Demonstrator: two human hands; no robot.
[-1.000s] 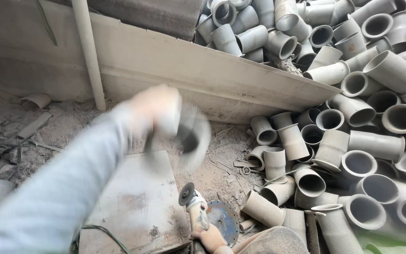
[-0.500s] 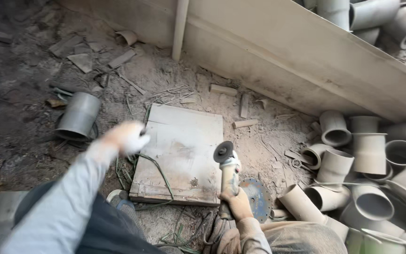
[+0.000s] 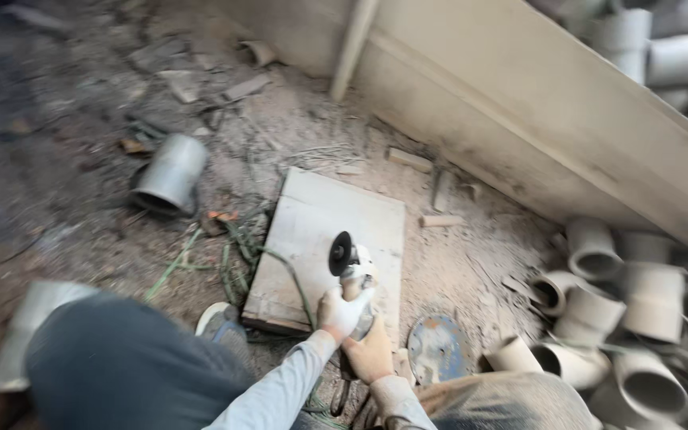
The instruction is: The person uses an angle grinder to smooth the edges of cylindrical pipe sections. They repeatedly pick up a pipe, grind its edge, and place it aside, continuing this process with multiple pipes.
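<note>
An angle grinder (image 3: 349,264) with a dark disc points away from me over a flat pale board (image 3: 336,223) lying on the dirt floor. My left hand (image 3: 341,311), in a light glove, wraps the grinder's body from the left. Just behind it, my right hand (image 3: 371,355) grips the rear of the same tool. A cable (image 3: 284,275) runs from the grinder across the board's near left edge. My knee (image 3: 133,370) in dark cloth fills the lower left.
A loose round blade (image 3: 438,348) lies on the ground right of my hands. Several grey pipe fittings (image 3: 627,306) are heaped at the right. A single grey pipe piece (image 3: 173,173) lies to the left, another (image 3: 29,318) by my knee. A slanted plank wall (image 3: 567,127) runs behind.
My left hand came back from the left side and closed on the grinder beside my right hand. The view dropped and swung left, away from the pipe pile.
</note>
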